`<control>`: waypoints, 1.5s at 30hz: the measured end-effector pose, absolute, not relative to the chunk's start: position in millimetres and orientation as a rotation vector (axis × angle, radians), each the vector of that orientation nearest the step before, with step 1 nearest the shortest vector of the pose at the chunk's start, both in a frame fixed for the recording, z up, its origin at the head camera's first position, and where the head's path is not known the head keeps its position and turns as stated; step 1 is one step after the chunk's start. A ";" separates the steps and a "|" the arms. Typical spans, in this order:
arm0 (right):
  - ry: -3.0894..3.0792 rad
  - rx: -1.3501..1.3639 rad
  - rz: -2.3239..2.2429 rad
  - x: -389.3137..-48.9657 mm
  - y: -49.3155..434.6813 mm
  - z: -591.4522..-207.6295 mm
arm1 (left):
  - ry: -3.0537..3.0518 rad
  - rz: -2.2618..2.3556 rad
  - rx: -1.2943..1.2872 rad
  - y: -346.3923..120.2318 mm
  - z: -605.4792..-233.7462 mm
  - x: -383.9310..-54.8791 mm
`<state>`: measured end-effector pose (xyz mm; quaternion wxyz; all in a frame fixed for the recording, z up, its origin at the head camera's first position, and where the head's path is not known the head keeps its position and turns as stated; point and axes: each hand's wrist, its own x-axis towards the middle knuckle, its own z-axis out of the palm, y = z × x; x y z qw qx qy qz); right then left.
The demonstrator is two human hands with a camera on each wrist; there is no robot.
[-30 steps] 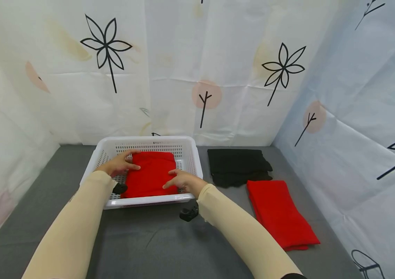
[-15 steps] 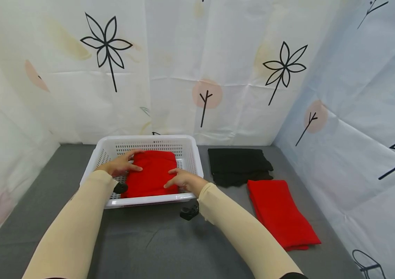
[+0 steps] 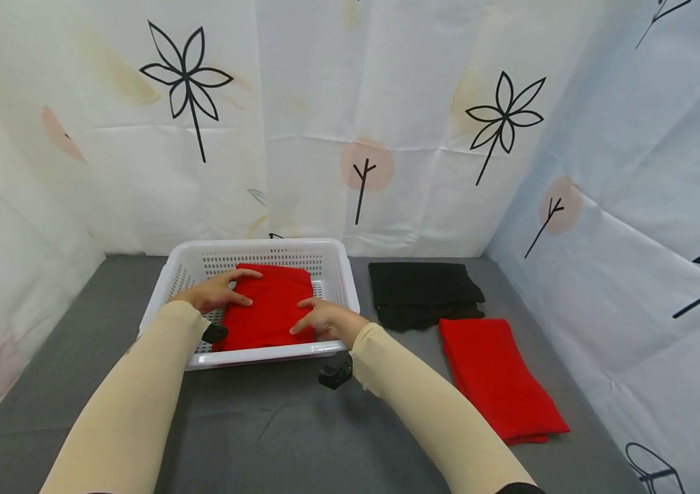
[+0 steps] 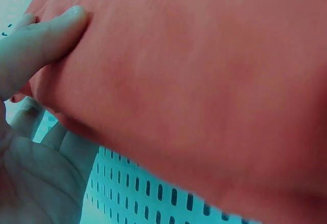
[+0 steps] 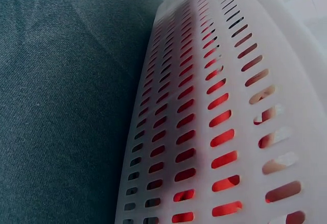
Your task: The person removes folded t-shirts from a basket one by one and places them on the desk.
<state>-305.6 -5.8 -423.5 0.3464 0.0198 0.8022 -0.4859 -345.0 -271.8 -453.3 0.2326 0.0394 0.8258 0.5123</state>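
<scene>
Inside the white perforated plastic basket (image 3: 353, 288) lies a folded red cloth (image 3: 272, 305). My left hand (image 3: 214, 293) grips its left side. In the left wrist view, the thumb (image 4: 61, 35) presses the top of the cloth while other fingers are below its edge, which is raised off the basket floor. At the cloth's right edge, my right hand (image 3: 328, 321) holds it with thumb and index finger apart on top; its remaining fingers are hidden. The right wrist view mostly shows the basket wall (image 5: 203, 144), with red cloth and bits of fingers visible through its slots.
Right of the basket, a folded black cloth (image 3: 424, 291) lies on the grey table covering (image 3: 276, 425). A second folded red cloth (image 3: 501, 377) is nearer the right edge, beside my right forearm. White printed fabric (image 3: 307, 103) walls the back and sides.
My left index finger has slid slightly farther right over the red cloth's upper edge. The right hand and the basket stay nearly still.
</scene>
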 end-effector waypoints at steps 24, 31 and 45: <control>1.919 0.080 -1.388 -303.4 -3.8 -422.4 | 2.300 1.429 0.069 -267.0 -448.4 -344.0; 1.886 0.052 -1.455 -302.1 -2.0 -417.7 | 2.338 1.440 0.083 -267.4 -442.8 -340.9; 1.878 -0.017 -1.640 -297.2 3.2 -410.4 | 2.474 1.401 0.092 -266.0 -414.2 -334.0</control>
